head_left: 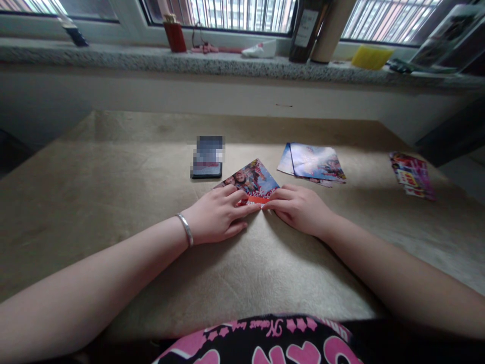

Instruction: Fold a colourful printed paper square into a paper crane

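Observation:
A colourful printed sheet of paper (254,178) lies in front of me with one corner pointing away and an orange-red strip along its near side. It looks folded into a triangle. My left hand (217,215), a silver bracelet at its wrist, rests on the sheet's left part with its fingers stretched out and spread. At the right corner, my right hand (301,208) has its fingers bent and pressed together on the paper's edge. Both index fingertips come close together at the near edge. Part of the sheet is hidden under the hands.
A phone-like dark object (207,157), blurred out, lies behind my left hand. Several glossy printed sheets (314,162) are stacked beyond my right hand, and pink-red printed papers (411,174) lie farther right. A granite windowsill (227,61) holds a red lighter (175,35) and bottles.

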Demonstrator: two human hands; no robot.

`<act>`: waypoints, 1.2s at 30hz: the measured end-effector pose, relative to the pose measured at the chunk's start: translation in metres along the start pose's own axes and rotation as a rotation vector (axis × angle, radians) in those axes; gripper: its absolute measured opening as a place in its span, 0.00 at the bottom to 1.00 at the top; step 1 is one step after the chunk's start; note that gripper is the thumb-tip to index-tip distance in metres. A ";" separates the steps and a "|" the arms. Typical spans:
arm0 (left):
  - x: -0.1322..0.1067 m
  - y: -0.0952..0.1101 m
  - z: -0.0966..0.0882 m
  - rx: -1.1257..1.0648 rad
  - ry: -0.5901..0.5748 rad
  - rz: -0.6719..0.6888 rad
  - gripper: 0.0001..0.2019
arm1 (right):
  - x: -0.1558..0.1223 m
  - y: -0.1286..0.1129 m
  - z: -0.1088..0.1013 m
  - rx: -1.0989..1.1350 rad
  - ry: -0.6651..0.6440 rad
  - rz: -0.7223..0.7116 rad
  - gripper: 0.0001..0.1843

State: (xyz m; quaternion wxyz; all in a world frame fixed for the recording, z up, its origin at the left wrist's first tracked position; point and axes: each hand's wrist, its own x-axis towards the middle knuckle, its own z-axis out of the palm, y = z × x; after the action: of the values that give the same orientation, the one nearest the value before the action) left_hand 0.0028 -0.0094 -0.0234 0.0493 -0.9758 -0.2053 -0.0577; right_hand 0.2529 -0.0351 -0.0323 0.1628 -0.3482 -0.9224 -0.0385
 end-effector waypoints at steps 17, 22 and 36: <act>-0.001 0.001 0.001 0.042 -0.003 0.002 0.24 | 0.000 0.005 -0.009 -0.015 -0.065 -0.023 0.15; -0.001 0.001 0.001 0.021 0.012 0.006 0.23 | -0.002 0.010 -0.010 0.000 -0.064 -0.023 0.13; 0.000 0.000 0.003 0.041 -0.001 0.004 0.24 | -0.014 0.021 -0.023 -0.073 -0.117 0.034 0.12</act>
State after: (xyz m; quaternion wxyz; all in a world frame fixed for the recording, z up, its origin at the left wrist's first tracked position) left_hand 0.0031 -0.0095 -0.0262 0.0691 -0.9750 -0.2046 -0.0530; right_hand 0.2824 -0.0324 -0.0159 0.0962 -0.3711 -0.9223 -0.0488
